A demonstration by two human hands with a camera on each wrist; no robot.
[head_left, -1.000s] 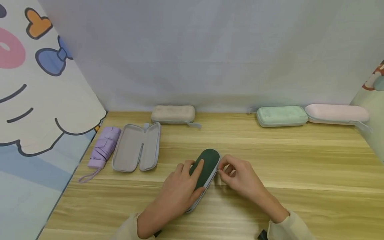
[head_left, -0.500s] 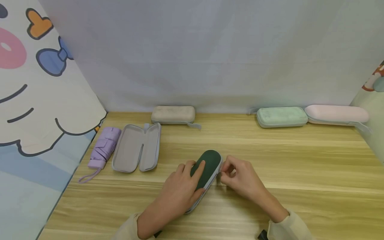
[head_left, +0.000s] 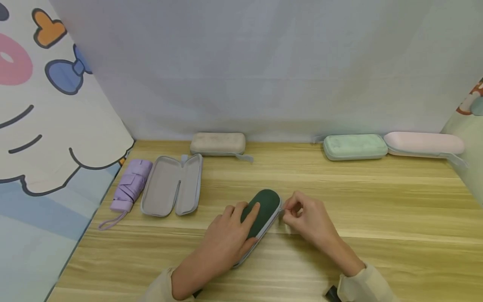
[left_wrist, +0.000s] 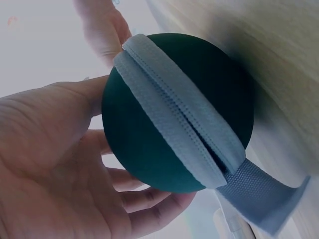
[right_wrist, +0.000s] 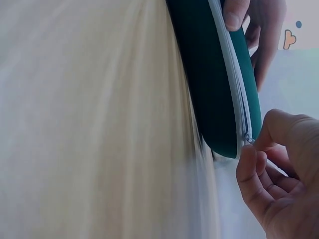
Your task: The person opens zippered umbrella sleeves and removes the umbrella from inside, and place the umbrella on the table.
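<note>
A dark green zippered case [head_left: 265,205] with a grey zipper band lies slantwise on the wooden table. Across its top and sides my left hand [head_left: 226,237] grips it, thumb on the near side and fingers over the far side. At the case's far right end my right hand [head_left: 310,218] pinches the zipper pull [right_wrist: 249,140] between thumb and forefinger. In the left wrist view the case's end shows the zipper band [left_wrist: 174,114] around it, slightly parted, with a grey fabric tab [left_wrist: 264,194] sticking out.
An open grey case [head_left: 160,188] lies at the left beside a folded purple umbrella [head_left: 132,182]. Along the back wall stand a beige case [head_left: 218,143], a mint green case [head_left: 354,146] and a pink case [head_left: 422,143].
My right hand has moved slightly right with the zipper pull, around the case's far end. The green case has shifted slightly right, with my left hand still holding it.
</note>
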